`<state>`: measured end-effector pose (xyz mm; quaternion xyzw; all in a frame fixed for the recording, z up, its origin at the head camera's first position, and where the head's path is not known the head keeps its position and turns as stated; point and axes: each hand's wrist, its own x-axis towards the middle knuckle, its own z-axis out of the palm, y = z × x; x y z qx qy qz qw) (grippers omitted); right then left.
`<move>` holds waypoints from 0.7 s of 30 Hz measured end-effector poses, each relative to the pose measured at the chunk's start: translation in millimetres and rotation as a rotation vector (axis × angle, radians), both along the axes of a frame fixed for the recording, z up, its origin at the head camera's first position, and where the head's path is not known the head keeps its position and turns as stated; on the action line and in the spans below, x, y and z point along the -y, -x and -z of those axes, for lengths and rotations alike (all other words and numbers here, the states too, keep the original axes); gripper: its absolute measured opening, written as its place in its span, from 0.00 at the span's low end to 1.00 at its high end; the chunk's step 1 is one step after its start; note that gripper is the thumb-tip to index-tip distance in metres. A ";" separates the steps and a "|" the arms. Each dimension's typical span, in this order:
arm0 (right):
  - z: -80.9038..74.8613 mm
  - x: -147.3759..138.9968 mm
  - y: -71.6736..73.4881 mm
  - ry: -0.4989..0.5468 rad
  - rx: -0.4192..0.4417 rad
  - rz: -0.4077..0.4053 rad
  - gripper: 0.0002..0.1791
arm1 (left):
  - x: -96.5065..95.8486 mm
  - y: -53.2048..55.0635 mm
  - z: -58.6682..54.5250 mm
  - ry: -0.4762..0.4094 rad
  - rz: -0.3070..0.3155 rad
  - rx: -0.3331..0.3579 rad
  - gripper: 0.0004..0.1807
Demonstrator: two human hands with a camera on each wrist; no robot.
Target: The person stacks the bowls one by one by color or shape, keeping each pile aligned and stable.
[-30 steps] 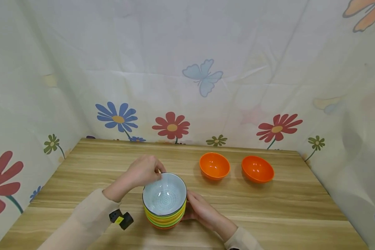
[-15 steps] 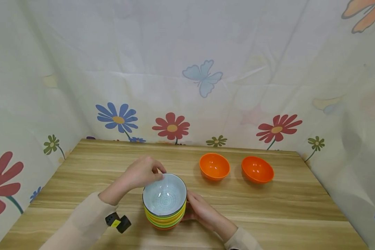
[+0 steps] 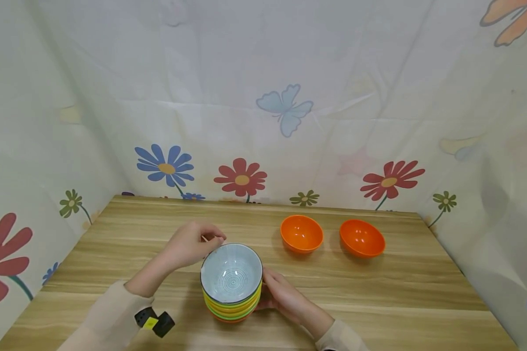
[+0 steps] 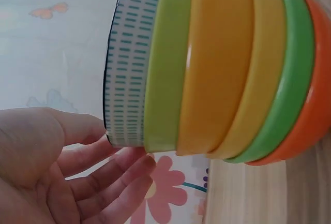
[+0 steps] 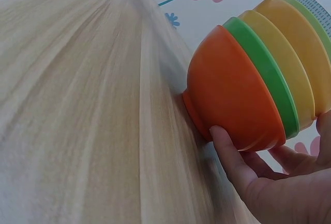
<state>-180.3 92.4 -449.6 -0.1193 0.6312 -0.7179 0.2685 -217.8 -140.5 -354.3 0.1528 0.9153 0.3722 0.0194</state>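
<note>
A stack of several nested bowls [image 3: 233, 307] stands upright on the table, seen in all three views. On top is a pale blue bowl [image 3: 233, 273] with a dark rim and green dashes outside; an orange bowl [image 5: 227, 89] forms the bottom. Between them are lime, yellow and green bowls. My left hand [image 3: 195, 246] is at the top bowl's far-left rim, fingers loose. In the left wrist view its thumb tip lies close by the rim; contact is uncertain. Against the stack's right side rests my right hand [image 3: 285, 297], its fingers spread along the lower bowls.
Two separate orange bowls, one nearer the middle [image 3: 301, 234] and one farther right [image 3: 362, 238], stand upright at the back right of the wooden table [image 3: 377, 302]. A flower-printed curtain [image 3: 325, 161] encloses the table's back and sides.
My left hand has drawn back leftward from the pale blue bowl's rim, having let go of it. The stack and my right hand have stayed in place.
</note>
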 end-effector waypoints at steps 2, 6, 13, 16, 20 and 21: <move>0.3 0.1 0.2 0.002 -0.001 0.001 0.36 | 3.9 -1.2 3.3 -0.056 -0.019 0.035 0.07; 0.3 0.0 0.1 0.004 -0.004 0.001 0.35 | 12.3 -2.9 11.8 -0.174 -0.040 0.106 0.09; -0.5 -1.2 -0.3 0.012 -0.007 -0.008 0.35 | 22.5 -6.4 26.4 -0.317 -0.076 0.226 0.15; -0.5 -1.3 -0.4 0.013 -0.010 -0.011 0.35 | 25.4 -8.1 33.6 -0.373 -0.106 0.275 0.16; -0.3 -1.6 -0.6 0.010 -0.012 -0.009 0.34 | 28.9 -10.6 44.7 -0.476 -0.137 0.336 0.19; -0.3 -1.8 -0.7 0.009 -0.013 -0.008 0.34 | 29.6 -11.4 47.6 -0.499 -0.137 0.352 0.20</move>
